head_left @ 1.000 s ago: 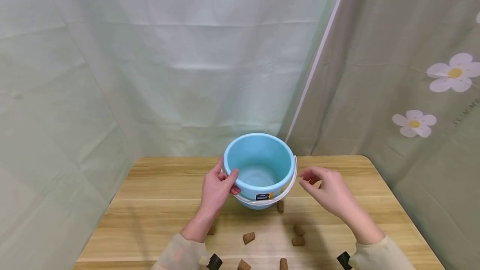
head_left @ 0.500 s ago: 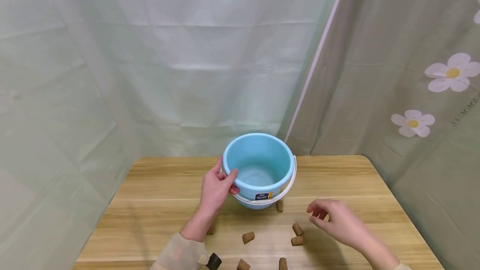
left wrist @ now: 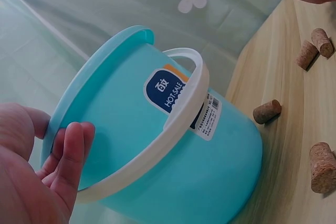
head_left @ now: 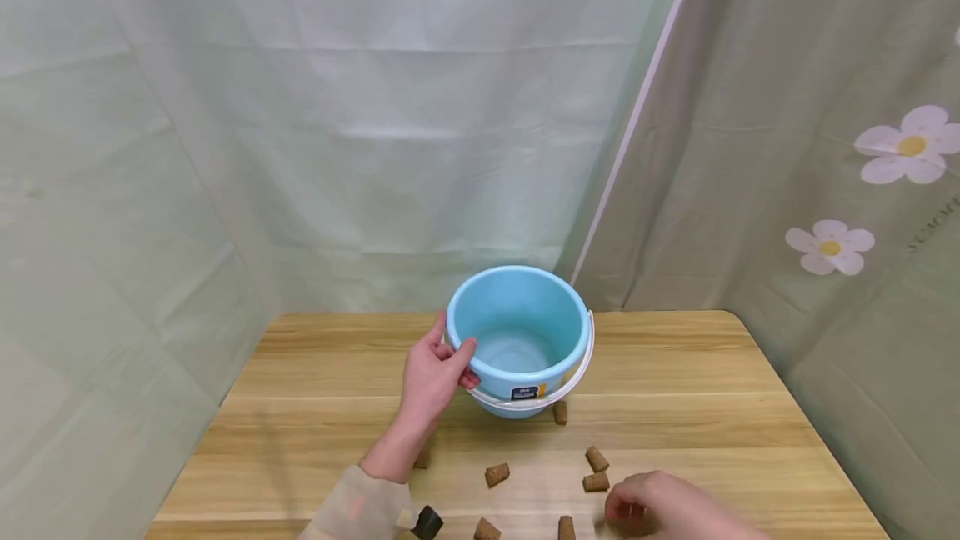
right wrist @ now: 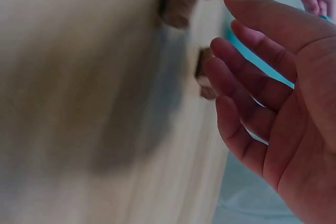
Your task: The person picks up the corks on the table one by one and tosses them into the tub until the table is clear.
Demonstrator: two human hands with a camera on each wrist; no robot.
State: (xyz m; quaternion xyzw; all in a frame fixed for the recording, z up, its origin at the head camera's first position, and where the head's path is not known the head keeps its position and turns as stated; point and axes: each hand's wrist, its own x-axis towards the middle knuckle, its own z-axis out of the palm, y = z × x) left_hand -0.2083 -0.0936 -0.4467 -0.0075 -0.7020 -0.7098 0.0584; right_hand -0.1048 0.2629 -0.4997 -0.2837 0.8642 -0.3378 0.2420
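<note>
Thumb and fingers of the left hand (head_left: 431, 382) pinch the rim of a light blue bucket (head_left: 517, 298), the thumb inside the wall and other fingertips against the outside. Lower down to the right, the right hand (head_left: 651, 500) hangs close over the table (head_left: 315, 357); its fingers are loosely bent and spread a little, and its own wrist view shows nothing between them and the thumb.

The bucket is near the middle of the table, towards its far edge, its mouth facing up; whether its base touches the wood cannot be told. Its white handle (left wrist: 198, 80) is swung down across the near side, over part of a dark blue label (left wrist: 160, 90) reading "HOT SALE". A white barcode sticker (left wrist: 210, 119) sits beside that label.

Corks lie scattered on the wood: one cork (head_left: 560, 412) just beside the bucket's base, a close pair of corks (head_left: 597, 470) near the right hand, a single cork (head_left: 497, 474) farther left, two corks (head_left: 566, 528) at the lower edge of the head view, and a partly hidden cork (head_left: 422, 459) by the left forearm. A pale sleeve (head_left: 360, 507) covers that forearm, with a black piece (head_left: 428, 522) beside it.

Behind the table hang a pale green curtain (head_left: 450, 107) and a greyer curtain (head_left: 750, 107) printed with white flowers (head_left: 830, 247).
</note>
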